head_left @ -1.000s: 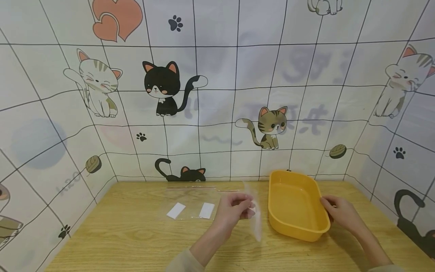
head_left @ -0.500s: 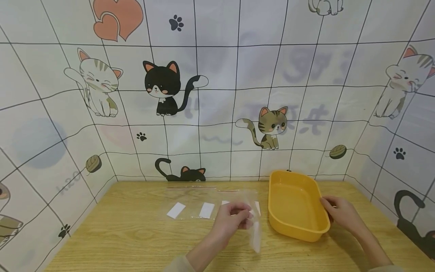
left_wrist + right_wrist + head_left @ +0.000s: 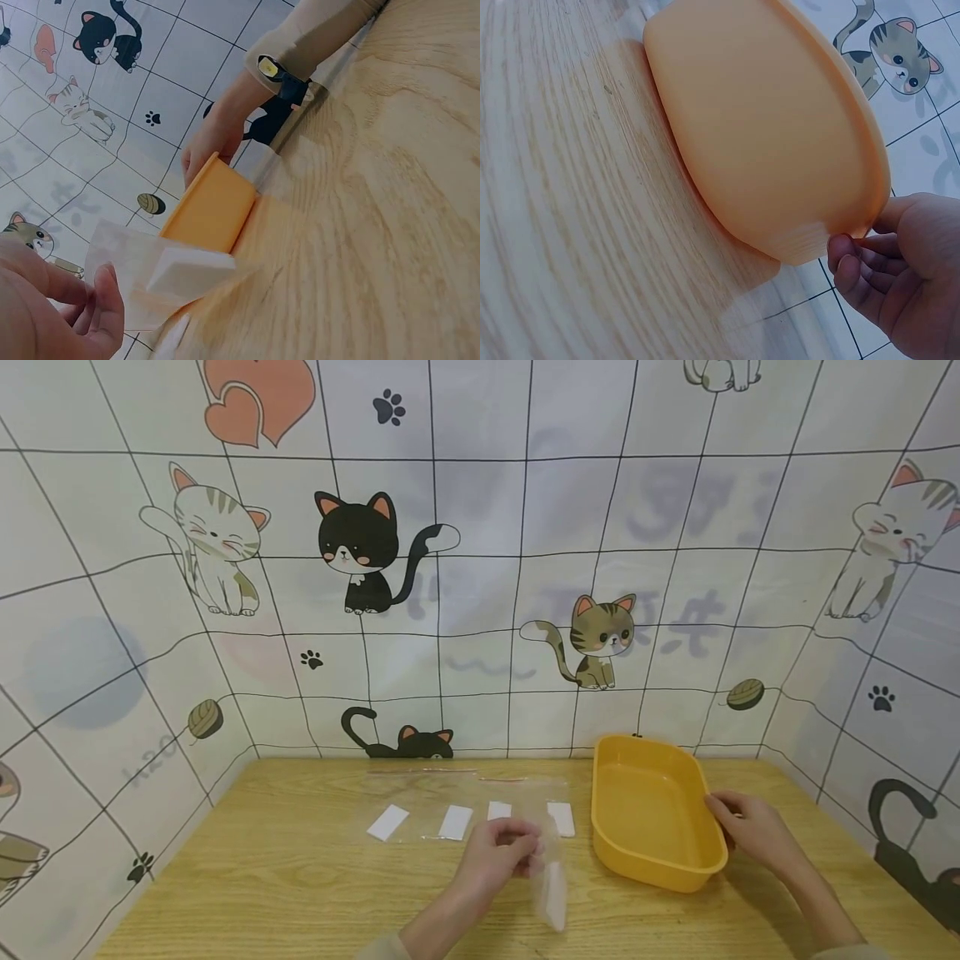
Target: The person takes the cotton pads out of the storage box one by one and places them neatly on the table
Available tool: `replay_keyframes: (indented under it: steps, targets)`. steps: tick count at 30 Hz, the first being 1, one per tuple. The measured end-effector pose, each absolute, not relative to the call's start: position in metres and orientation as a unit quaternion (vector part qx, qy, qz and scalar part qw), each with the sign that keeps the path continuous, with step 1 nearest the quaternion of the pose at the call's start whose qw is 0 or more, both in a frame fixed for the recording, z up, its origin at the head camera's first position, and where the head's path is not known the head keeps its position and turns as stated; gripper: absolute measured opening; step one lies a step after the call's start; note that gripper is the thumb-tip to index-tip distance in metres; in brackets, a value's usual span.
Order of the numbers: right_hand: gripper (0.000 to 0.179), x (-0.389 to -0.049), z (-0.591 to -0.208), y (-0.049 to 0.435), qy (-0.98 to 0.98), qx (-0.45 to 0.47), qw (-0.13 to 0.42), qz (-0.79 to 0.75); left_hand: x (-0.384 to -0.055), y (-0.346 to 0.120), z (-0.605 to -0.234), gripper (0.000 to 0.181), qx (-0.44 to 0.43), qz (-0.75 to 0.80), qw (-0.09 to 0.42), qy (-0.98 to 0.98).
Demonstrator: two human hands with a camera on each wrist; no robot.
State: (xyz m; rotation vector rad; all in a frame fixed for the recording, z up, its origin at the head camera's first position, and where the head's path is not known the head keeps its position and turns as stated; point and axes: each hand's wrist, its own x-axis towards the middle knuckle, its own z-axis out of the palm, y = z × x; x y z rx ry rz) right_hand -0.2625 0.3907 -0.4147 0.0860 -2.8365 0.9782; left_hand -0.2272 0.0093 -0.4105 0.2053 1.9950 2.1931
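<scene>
My left hand (image 3: pixel 491 856) pinches a clear plastic bag (image 3: pixel 112 259) by its upper part, between thumb and fingers. Inside the bag a white rectangular block (image 3: pixel 191 271) hangs at the bottom, over the near middle of the table. On the other side, my right hand (image 3: pixel 757 831) grips the right rim of a yellow plastic tray (image 3: pixel 656 870). Its thumb and fingertips pinch that rim in the right wrist view, where the tray's outer wall (image 3: pixel 765 127) shows. The tray's visible inside holds nothing.
Behind my left hand, several clear bags with white pieces lie in a row, among them a left one (image 3: pixel 387 822) and a right one (image 3: pixel 561 820). A cat-print sheet (image 3: pixel 480 568) walls the wooden table (image 3: pixel 300 893) at the back and sides.
My left hand has drawn the bag towards me and slightly left, uncovering two white pieces behind it. The right hand and the tray have stayed in place.
</scene>
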Motion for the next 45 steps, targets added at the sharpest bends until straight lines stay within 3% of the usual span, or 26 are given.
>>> replay_keyframes:
  steps: [25, 45]
  targets:
    - [0.049, -0.262, -0.415, 0.391, -0.943, 0.032, 0.075, 0.321, -0.223, -0.017, -0.431, 0.004, 0.11, 0.655, 0.015, 0.748]
    - [0.051, -0.262, -0.414, 0.39, -0.945, 0.03, 0.068, 0.319, -0.224, -0.03, -0.434, 0.008, 0.127, 0.582, 0.036, 0.802]
